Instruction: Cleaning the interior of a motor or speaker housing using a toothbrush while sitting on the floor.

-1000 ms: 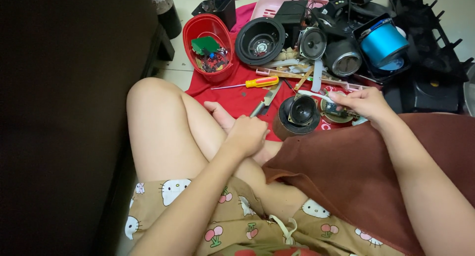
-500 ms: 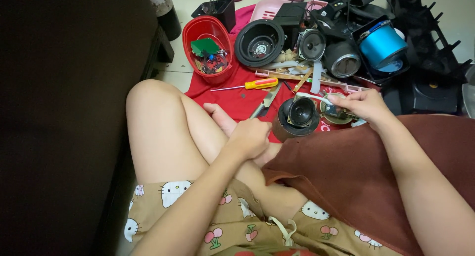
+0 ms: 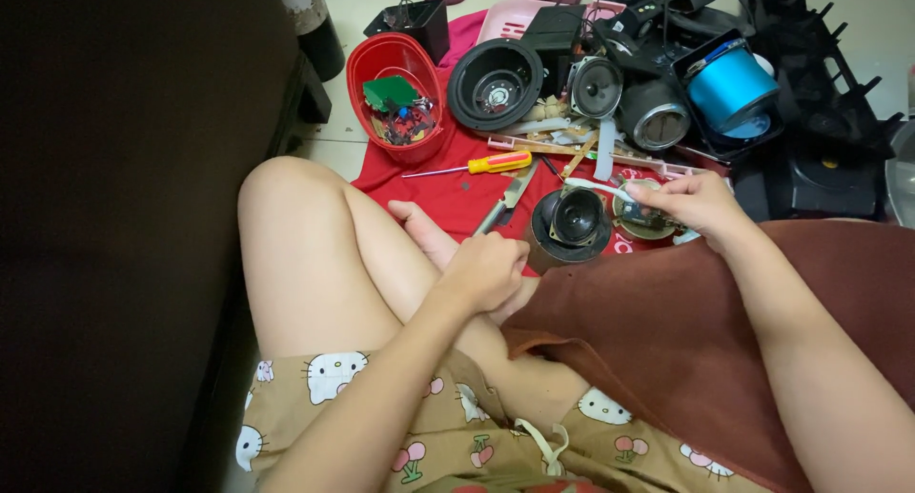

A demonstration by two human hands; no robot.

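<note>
I sit cross-legged on the floor. My left hand is closed in a fist and rests on my foot, just left of a black round speaker standing on the red cloth. My right hand pinches a thin white stick-like tool, its tip reaching over the speaker. Under that hand lies a small round part with a circuit board. A dark brown cloth covers my right leg.
A yellow-and-red screwdriver and a knife lie on the red cloth. Behind stand a red bowl of small parts, a large black speaker cone, other speakers, a blue cylinder and black plastic housings. A dark wall of furniture fills the left.
My right hand has shifted slightly left with the white tool, bringing its tip over the black speaker. My left fist stays on my foot.
</note>
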